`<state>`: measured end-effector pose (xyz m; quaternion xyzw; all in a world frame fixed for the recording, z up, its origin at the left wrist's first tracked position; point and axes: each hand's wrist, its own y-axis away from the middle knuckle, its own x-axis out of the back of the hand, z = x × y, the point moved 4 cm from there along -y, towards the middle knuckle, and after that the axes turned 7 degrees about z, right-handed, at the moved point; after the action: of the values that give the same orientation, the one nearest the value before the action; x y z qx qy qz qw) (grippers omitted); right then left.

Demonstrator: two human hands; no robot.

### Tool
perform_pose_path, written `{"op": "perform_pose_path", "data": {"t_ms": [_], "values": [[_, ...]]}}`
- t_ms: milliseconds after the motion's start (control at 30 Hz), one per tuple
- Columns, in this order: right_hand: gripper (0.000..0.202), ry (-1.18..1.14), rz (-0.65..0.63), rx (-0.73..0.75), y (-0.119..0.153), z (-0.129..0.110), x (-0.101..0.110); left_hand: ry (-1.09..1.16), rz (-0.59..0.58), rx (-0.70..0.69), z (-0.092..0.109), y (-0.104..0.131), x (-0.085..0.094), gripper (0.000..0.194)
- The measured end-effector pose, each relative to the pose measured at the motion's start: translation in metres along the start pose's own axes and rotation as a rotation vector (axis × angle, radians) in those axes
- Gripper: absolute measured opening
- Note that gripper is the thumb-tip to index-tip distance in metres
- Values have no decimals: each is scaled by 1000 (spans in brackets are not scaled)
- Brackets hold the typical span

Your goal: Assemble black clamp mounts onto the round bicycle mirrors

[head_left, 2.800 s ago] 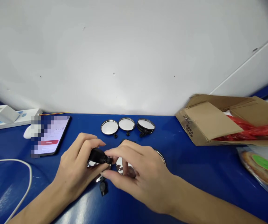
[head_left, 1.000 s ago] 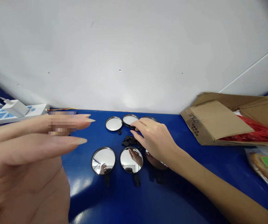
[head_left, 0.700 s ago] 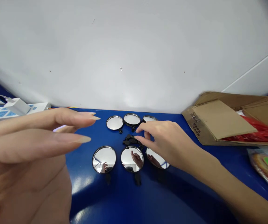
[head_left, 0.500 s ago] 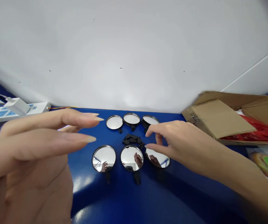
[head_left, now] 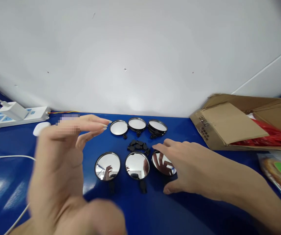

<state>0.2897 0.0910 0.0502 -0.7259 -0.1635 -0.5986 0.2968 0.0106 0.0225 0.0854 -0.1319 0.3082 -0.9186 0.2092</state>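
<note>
left fingers [head_left: 92, 125]: released and parted above the counter [head_left: 186, 210]. right fingers [head_left: 163, 149]: spread about the right near mirror [head_left: 163, 164]; cannot tell whether gripping. to their left: middle near mirror [head_left: 137, 165], left near mirror [head_left: 107, 166] and black parts [head_left: 139, 147].

A blue table [head_left: 135, 212] is holding round mirrors [head_left: 119, 127], small black parts [head_left: 136, 146], a white cable [head_left: 10, 156] and an open cardboard box [head_left: 233, 124].

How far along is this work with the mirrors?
Two front mirrors look finished: black mounts show below them. The right hand is over a third; no mount shows there. The left hand looks empty. The back mirrors show no such mounts and probably remain, with loose black parts nearby.
</note>
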Motion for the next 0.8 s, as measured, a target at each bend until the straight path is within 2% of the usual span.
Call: {"op": "perform_pose_path", "data": {"t_ms": [100,200,300,367,500,633,700,767,800], "values": [[62,29,-211,50,-3,-9,-1,-55,-115,-51,-28,10,-9,54],[57,27,-243,30,-4,-13,3,-189,-133,-67,-62,15,-6,45],[54,52,-252,28,-3,-15,2,-275,-170,-51,-82,17,-4,46],[54,71,-258,32,-3,-15,1,-302,-186,-57,-83,18,-4,44],[55,61,-252,24,-1,-12,6,-354,-215,-147,-71,19,-7,41],[47,-51,-148,69,-7,-19,25,-335,-332,-292,-58,25,-14,49],[65,-141,-73,94,-13,-29,35,-288,-436,-387,-54,31,-18,60],[110,-244,-10,78,-19,-41,39,-226,-517,-497,-50,39,-20,70],[126,-299,9,71,-20,-47,39,-195,-533,-541,-49,42,-21,72]]}}
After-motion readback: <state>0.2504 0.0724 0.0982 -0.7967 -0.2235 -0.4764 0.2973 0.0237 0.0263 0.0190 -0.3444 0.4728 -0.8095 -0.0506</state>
